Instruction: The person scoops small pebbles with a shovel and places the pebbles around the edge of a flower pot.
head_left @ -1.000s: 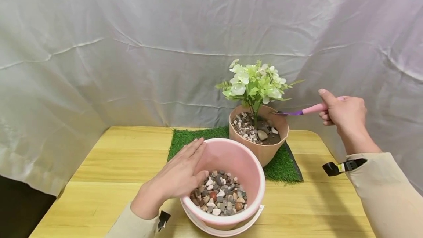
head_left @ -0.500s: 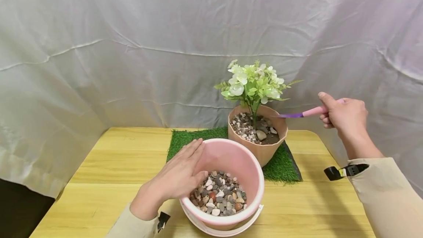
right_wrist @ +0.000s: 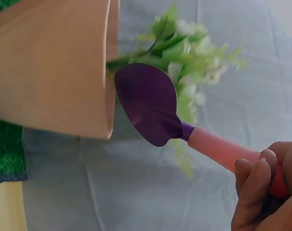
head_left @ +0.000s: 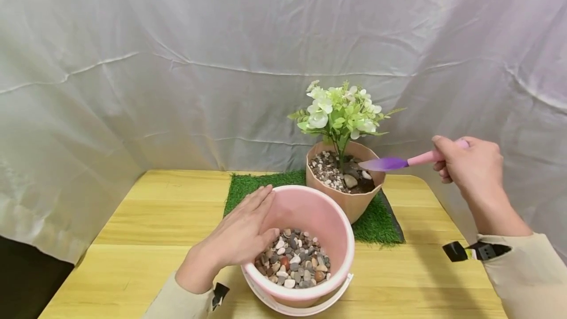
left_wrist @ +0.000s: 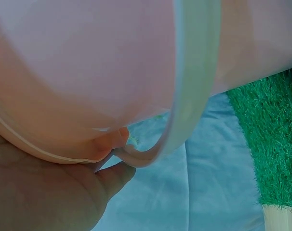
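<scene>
My right hand (head_left: 476, 164) grips the pink handle of a small garden trowel (head_left: 385, 164) with a purple blade. The blade overlaps the right side of a tan flowerpot (head_left: 336, 200) in the head view. In the right wrist view, the bare back of the trowel blade (right_wrist: 148, 106) faces the camera beside the pot's rim. White flowers with green leaves (head_left: 341, 112) stand in the pot, amid soil, white gravel and larger stones. My left hand (head_left: 235, 230) rests over the left rim of a pink bucket (head_left: 310, 206), fingers extended, thumb on the inner side. Mixed pebbles (head_left: 294, 260) cover the bucket's bottom.
Both containers stand on a wooden table (head_left: 164, 220), the pot on a green turf mat (head_left: 266, 179) behind the bucket. The bucket's white handle (head_left: 310, 310) hangs down at the front. A grey cloth (head_left: 221, 38) hangs close behind the table's back edge.
My right hand has moved down and slightly right. The trowel blade has turned from edge-on to showing its broad face and sits lower at the pot. My left hand and the bucket have not moved.
</scene>
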